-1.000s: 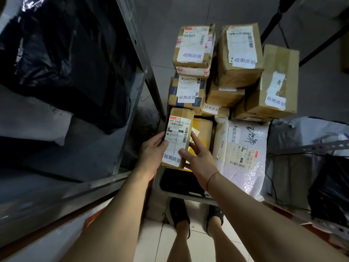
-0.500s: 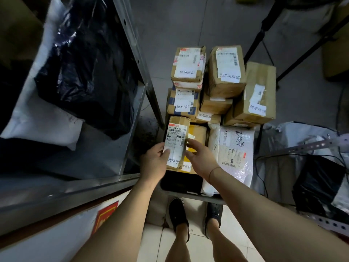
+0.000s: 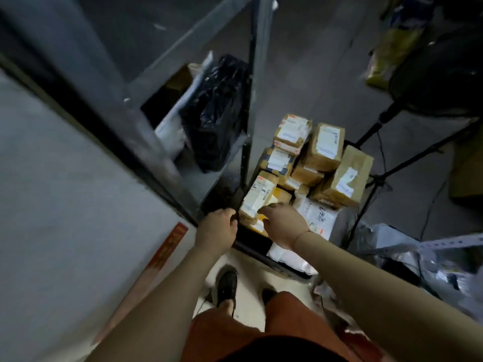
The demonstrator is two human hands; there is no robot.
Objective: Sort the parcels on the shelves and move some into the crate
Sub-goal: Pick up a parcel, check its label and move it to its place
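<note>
The dark crate [image 3: 257, 253] stands on the floor in front of my feet, piled with taped cardboard parcels [image 3: 324, 147]. A small labelled box [image 3: 258, 195] leans at its near left corner, on a yellow parcel [image 3: 283, 195]. My right hand [image 3: 285, 223] reaches over the crate, and its fingertips touch the near end of that small box. My left hand [image 3: 217, 231] hovers just left of the box by the crate's corner, fingers loosely curled and nothing visible in them. A white poly mailer [image 3: 320, 218] lies at the crate's right side. The view is blurred.
A metal shelf unit [image 3: 257, 74] rises on the left, with a black plastic bag [image 3: 217, 113] and a white mailer [image 3: 170, 126] on its low shelf. Tripod legs [image 3: 392, 113] stand to the right. Grey bagged parcels [image 3: 386, 239] lie at the far right.
My left hand has come off the small box and drawn back to the left. The view has swung up and back, showing more of the shelf and my legs. My right hand stays at the box.
</note>
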